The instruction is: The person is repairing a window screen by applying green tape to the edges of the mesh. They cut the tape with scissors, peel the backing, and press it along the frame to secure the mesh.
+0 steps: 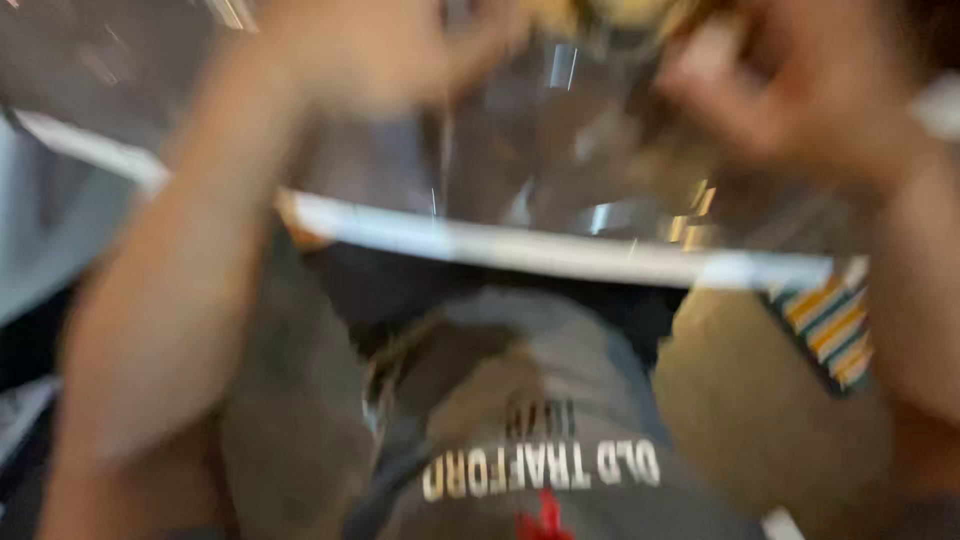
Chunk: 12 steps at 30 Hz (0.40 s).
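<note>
Head view: the whole picture is smeared by motion, so outlines are soft.
Left hand: the left hand (375, 45) is raised at the top edge, left of centre, above a shiny dark table top with a pale front edge (560, 255). Its fingers look loosely curled, but the blur hides whether they pinch anything, so I cannot tell.
Right hand: the right hand (810, 85) is at the upper right, fingers bent inward toward the middle of the picture. Whether it grips something cannot be told.
Thing between the hands: a blurred yellowish object (610, 12) sits at the very top edge between the two hands, close to both. Its kind and whether either hand touches it are not readable.
Table: the reflective surface runs across the upper half, with its pale edge slanting down to the right.
Below the table: the person's grey printed shirt (540, 420) fills the lower centre, and a striped cloth in yellow, green and white (835, 330) shows at the right, just under the table edge.
</note>
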Tool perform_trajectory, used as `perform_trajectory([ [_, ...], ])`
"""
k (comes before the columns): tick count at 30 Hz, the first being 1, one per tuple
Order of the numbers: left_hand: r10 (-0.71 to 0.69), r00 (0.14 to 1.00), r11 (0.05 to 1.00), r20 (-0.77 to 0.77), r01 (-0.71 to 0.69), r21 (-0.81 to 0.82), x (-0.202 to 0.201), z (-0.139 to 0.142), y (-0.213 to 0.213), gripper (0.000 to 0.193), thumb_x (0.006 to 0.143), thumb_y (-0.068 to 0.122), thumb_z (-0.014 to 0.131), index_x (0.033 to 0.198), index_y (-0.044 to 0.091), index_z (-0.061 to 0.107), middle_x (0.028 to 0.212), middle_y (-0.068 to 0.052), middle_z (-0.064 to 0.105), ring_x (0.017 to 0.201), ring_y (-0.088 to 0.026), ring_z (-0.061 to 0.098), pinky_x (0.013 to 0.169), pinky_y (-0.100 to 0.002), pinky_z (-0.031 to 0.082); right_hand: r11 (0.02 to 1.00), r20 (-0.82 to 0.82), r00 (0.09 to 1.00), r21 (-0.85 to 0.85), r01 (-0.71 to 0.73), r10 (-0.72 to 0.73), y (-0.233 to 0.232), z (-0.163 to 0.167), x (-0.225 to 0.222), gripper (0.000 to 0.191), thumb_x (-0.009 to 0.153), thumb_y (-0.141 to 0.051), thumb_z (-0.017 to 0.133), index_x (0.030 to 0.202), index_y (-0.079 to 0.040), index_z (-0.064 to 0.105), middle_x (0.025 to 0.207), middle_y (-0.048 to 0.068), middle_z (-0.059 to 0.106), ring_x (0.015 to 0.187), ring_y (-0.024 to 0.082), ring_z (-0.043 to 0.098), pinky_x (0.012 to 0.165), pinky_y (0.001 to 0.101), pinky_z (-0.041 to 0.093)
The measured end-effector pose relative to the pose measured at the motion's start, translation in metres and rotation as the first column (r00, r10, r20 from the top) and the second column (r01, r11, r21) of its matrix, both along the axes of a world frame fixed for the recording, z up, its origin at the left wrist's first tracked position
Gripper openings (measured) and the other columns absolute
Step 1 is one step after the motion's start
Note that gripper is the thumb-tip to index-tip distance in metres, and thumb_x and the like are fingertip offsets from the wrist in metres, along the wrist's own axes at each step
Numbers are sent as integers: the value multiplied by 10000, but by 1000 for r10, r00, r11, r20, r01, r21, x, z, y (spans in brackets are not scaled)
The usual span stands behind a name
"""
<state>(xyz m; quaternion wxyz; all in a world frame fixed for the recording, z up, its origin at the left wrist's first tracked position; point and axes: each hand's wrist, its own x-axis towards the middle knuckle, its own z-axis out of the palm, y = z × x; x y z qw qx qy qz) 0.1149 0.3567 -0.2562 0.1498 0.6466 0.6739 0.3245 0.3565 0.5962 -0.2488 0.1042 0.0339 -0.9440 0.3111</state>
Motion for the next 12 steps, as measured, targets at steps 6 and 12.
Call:
perform_trajectory([
  [6, 15, 1000, 988, -13, -17, -152, 1, 15, 16, 242, 935, 323, 665, 962, 116, 788, 801, -107, 744, 685, -264, 699, 641, -412, 531, 985, 133, 979, -64, 162, -152, -21, 24, -12, 229, 928, -211, 724, 1119, -86, 728, 873, 60, 747, 685, 156, 690, 623, 295, 522],
  [12, 9, 998, 980, 55, 2, -201, 0, 52, 62, 290, 924, 348, 659, 1059, 120, 776, 874, -118, 764, 773, -246, 737, 713, -377, 567, 999, -15, 999, 18, 51, -51, 13, 69, -21, 247, 955, -203, 676, 1173, -99, 730, 997, 79, 770, 874, 227, 736, 738, 341, 555],
])
